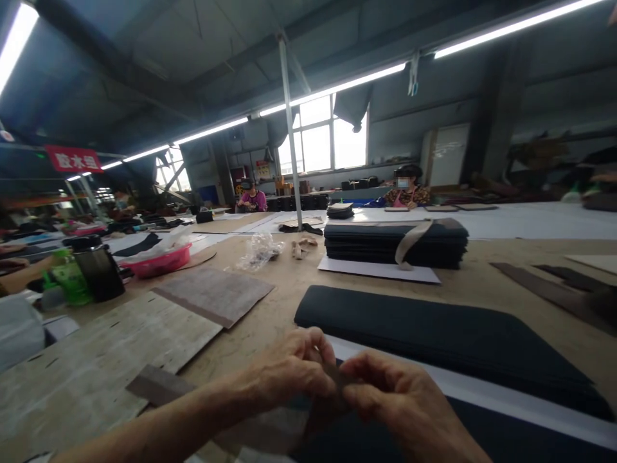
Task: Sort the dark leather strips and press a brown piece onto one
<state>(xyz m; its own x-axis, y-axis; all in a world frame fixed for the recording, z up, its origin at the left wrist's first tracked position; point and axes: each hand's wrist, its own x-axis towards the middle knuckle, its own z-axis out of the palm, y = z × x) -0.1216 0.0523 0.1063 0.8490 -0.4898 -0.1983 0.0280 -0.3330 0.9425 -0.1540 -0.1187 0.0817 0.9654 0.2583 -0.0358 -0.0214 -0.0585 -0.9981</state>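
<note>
My left hand (294, 370) and my right hand (395, 399) meet low in the middle of the view, fingers pinched together on a small dark strip (337, 379) held between them. Just beyond the hands lies a flat stack of black sheets (434, 334) on a white sheet (482, 395). Another dark sheet (366, 437) lies under my right wrist. Farther back sits a taller stack of black sheets (395, 243) bound with a tan strap (409, 243).
A brown board (216, 292) and a worn cutting board (96, 366) lie at left. A dark mug (99, 270), green bottle (70, 276) and pink basin (159, 260) stand beyond. Two persons (405, 190) sit at the far table edge. A metal pole (292, 128) rises mid-table.
</note>
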